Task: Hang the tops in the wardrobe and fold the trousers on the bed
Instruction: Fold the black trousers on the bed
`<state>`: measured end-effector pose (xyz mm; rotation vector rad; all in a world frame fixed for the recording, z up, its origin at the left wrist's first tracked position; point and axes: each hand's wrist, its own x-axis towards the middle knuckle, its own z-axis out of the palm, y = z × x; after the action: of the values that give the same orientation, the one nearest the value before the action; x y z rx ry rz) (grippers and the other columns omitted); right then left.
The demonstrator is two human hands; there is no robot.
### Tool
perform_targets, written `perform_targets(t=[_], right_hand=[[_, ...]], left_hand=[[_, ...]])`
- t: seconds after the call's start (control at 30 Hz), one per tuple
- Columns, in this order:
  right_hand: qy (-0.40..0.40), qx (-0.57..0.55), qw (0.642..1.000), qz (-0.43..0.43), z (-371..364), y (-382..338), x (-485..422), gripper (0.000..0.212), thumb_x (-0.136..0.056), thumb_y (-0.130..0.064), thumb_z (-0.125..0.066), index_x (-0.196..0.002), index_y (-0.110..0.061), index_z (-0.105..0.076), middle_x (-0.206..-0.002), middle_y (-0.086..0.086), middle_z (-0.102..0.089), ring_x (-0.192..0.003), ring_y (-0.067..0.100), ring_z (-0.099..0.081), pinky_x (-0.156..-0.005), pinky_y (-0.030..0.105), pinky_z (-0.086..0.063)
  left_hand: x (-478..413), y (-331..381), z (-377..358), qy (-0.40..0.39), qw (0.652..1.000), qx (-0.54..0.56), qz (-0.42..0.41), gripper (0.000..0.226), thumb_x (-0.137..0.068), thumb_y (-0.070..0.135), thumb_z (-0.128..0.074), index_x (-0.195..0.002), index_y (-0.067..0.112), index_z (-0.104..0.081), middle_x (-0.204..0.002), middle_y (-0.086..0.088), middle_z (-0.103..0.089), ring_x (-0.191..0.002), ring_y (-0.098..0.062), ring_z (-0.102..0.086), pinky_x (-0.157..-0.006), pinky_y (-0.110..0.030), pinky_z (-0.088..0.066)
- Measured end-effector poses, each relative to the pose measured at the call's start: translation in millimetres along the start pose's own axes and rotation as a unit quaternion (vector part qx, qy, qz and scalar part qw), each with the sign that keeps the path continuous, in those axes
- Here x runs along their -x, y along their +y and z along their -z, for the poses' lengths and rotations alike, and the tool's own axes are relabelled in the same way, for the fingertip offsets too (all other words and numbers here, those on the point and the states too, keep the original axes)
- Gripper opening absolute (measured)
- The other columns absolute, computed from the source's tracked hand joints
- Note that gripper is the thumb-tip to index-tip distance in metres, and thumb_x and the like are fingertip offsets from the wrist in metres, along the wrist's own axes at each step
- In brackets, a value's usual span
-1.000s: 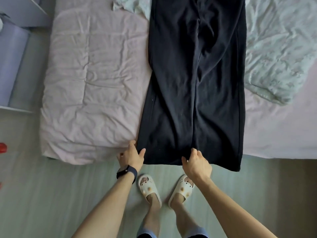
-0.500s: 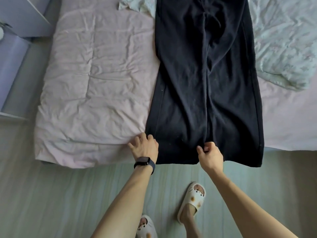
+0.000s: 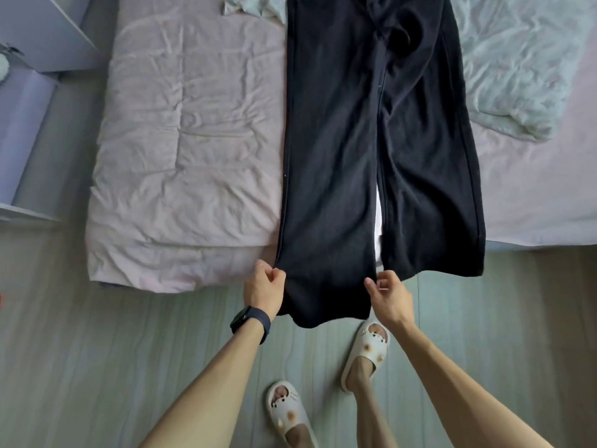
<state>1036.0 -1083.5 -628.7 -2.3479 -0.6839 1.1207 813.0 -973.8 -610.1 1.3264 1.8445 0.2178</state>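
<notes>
Black trousers lie lengthwise on the pink bed, legs pointing at me and hanging over the near edge. My left hand pinches the outer corner of the left leg's hem. My right hand pinches that same leg's inner corner. This hem is lifted off the mattress and sags between my hands over the floor. The right leg lies flat, its hem at the bed's edge, with a narrow gap of sheet showing between the legs. The waistband is out of view at the top.
A crumpled pale green blanket lies on the bed to the right of the trousers. Grey-lilac furniture stands left of the bed. My feet in white slippers stand on the green wooden floor close to the bed.
Both hands have closed on the left leg's hem and pulled it toward me off the bed edge, opening a gap between the legs. I have stepped back a little.
</notes>
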Motion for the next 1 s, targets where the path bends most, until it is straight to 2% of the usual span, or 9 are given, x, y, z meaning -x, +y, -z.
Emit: perform_targets(t=[0.1, 0.2, 0.37, 0.43, 0.53, 0.7, 0.83, 0.93, 1.0], right_hand=[[-0.056, -0.005, 0.998, -0.023, -11, 5, 0, 0.017, -0.091, -0.038, -0.071, -0.092, -0.023, -0.062, -0.079, -0.013, -0.065, -0.076, 0.01, -0.063, -0.068, 0.023, -0.046], [-0.052, 0.01, 0.998, -0.03, -18, 14, 1, 0.027, -0.094, -0.032, -0.065, -0.076, -0.014, -0.057, -0.063, -0.009, -0.056, -0.061, 0.012, -0.054, -0.056, 0.025, -0.041], [-0.007, -0.032, 0.997, -0.07, -21, 33, 17, 0.017, -0.103, -0.034, -0.046, -0.101, -0.018, -0.051, -0.09, -0.006, -0.06, -0.079, 0.004, -0.055, -0.06, 0.022, -0.04], [-0.002, -0.04, 0.998, -0.058, -19, 41, 23, 0.014, -0.102, -0.033, -0.051, -0.107, -0.02, -0.05, -0.093, -0.006, -0.061, -0.08, 0.002, -0.057, -0.063, 0.022, -0.043], [-0.008, -0.057, 0.997, -0.049, -16, 48, 30, 0.012, -0.099, -0.032, -0.06, -0.107, -0.023, -0.057, -0.1, -0.002, -0.068, -0.089, 0.016, -0.066, -0.081, 0.036, -0.055], [-0.038, -0.077, 0.995, -0.054, -17, 47, 40, 0.019, -0.095, -0.027, -0.069, -0.11, -0.016, -0.067, -0.1, 0.003, -0.072, -0.092, 0.024, -0.071, -0.085, 0.043, -0.058], [-0.001, -0.069, 0.996, -0.047, -21, 44, 53, 0.016, -0.093, -0.031, -0.07, -0.1, -0.017, -0.066, -0.091, 0.002, -0.073, -0.083, 0.022, -0.069, -0.072, 0.037, -0.056], [0.022, -0.086, 0.995, -0.042, -21, 39, 62, 0.018, -0.09, -0.037, -0.073, -0.09, -0.023, -0.063, -0.084, -0.003, -0.072, -0.079, 0.017, -0.07, -0.068, 0.032, -0.054], [0.04, -0.098, 0.993, -0.046, -17, 37, 67, 0.02, -0.088, -0.04, -0.074, -0.087, -0.024, -0.062, -0.081, -0.004, -0.071, -0.077, 0.018, -0.07, -0.066, 0.031, -0.054]], left_hand=[[-2, 1, -3, -0.048, 0.997, 0.058, 0.009, 0.013, -0.096, 0.027, -0.055, -0.102, 0.019, -0.046, -0.084, 0.007, -0.06, -0.072, -0.013, -0.059, -0.057, -0.026, -0.04], [0, -14, -6, -0.091, 0.996, -0.007, -0.018, 0.016, -0.093, 0.024, -0.057, -0.092, 0.009, -0.059, -0.089, 0.0, -0.062, -0.078, -0.02, -0.059, -0.061, -0.027, -0.042], [6, -38, 2, -0.126, 0.992, -0.007, 0.015, 0.008, -0.095, 0.019, -0.055, -0.102, 0.017, -0.057, -0.088, 0.004, -0.07, -0.082, -0.016, -0.063, -0.066, -0.027, -0.043], [10, -42, 4, -0.14, 0.99, -0.018, 0.024, 0.008, -0.097, 0.021, -0.048, -0.092, 0.018, -0.054, -0.075, 0.004, -0.061, -0.07, -0.016, -0.056, -0.059, -0.028, -0.038], [22, -45, 4, -0.127, 0.991, -0.046, 0.017, 0.029, -0.101, 0.023, -0.039, -0.075, 0.012, -0.041, -0.07, -0.002, -0.046, -0.066, -0.023, -0.045, -0.057, -0.034, -0.03], [44, -51, 3, -0.131, 0.99, -0.041, 0.011, 0.029, -0.104, 0.041, -0.041, -0.102, 0.012, -0.044, -0.084, 0.0, -0.059, -0.079, -0.025, -0.058, -0.066, -0.034, -0.04], [58, -60, 3, -0.147, 0.989, -0.014, -0.024, 0.025, -0.098, 0.032, -0.059, -0.111, 0.017, -0.043, -0.092, 0.003, -0.067, -0.088, -0.018, -0.064, -0.079, -0.032, -0.048], [59, -67, 8, -0.162, 0.986, -0.018, -0.038, 0.007, -0.098, 0.019, -0.054, -0.092, 0.018, -0.058, -0.085, 0.005, -0.064, -0.081, -0.019, -0.06, -0.068, -0.021, -0.044], [54, -71, 14, -0.16, 0.987, 0.002, -0.016, 0.02, -0.098, 0.011, -0.048, -0.083, 0.017, -0.059, -0.079, 0.004, -0.063, -0.077, -0.018, -0.057, -0.063, -0.017, -0.043]])
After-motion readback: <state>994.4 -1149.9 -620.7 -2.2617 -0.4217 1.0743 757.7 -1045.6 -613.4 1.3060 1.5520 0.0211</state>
